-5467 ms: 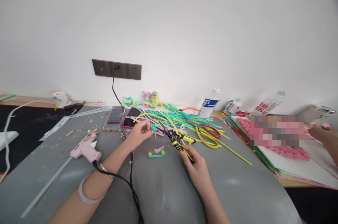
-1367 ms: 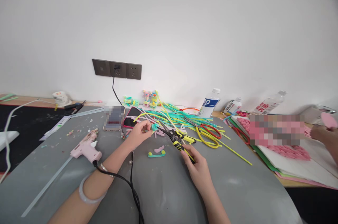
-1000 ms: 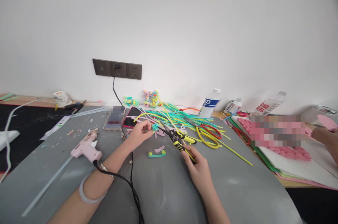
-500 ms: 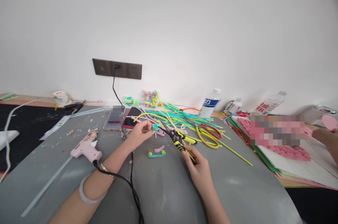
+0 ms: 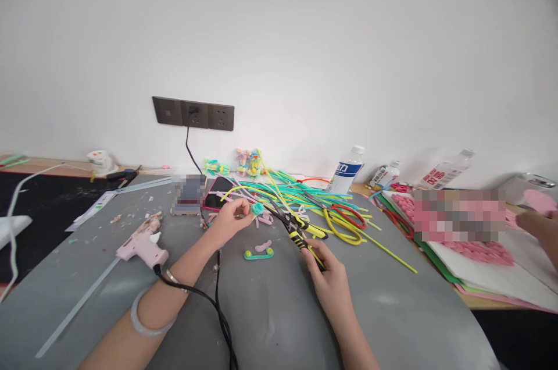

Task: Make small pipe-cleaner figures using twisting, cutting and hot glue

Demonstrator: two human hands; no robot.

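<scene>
My left hand (image 5: 233, 220) pinches a small teal coil (image 5: 257, 209) between thumb and fingers. My right hand (image 5: 325, 265) is wrapped round the yellow-and-black handles of pliers (image 5: 299, 239), whose dark jaws point up and left toward the coil. A short teal piece with yellow ends (image 5: 258, 256) lies on the grey table below the coil, with a small lilac piece (image 5: 263, 246) just above it. Behind my hands spreads a pile of teal, yellow and lilac fuzzy stems (image 5: 300, 189). Scissors with red and yellow handles (image 5: 342, 231) rest at its right.
A pink glue gun (image 5: 143, 246) lies at left, its black cable running under my left forearm. Behind are a phone (image 5: 217, 192), small fuzzy figures (image 5: 249, 163) and a bottle (image 5: 346, 171). Papers (image 5: 468, 271) and another person's hand (image 5: 538, 230) are at right.
The teal coil has turned slightly in my left fingers, showing more of its rounded side. The pliers have shifted a little away from it. The other person's hand has moved slightly.
</scene>
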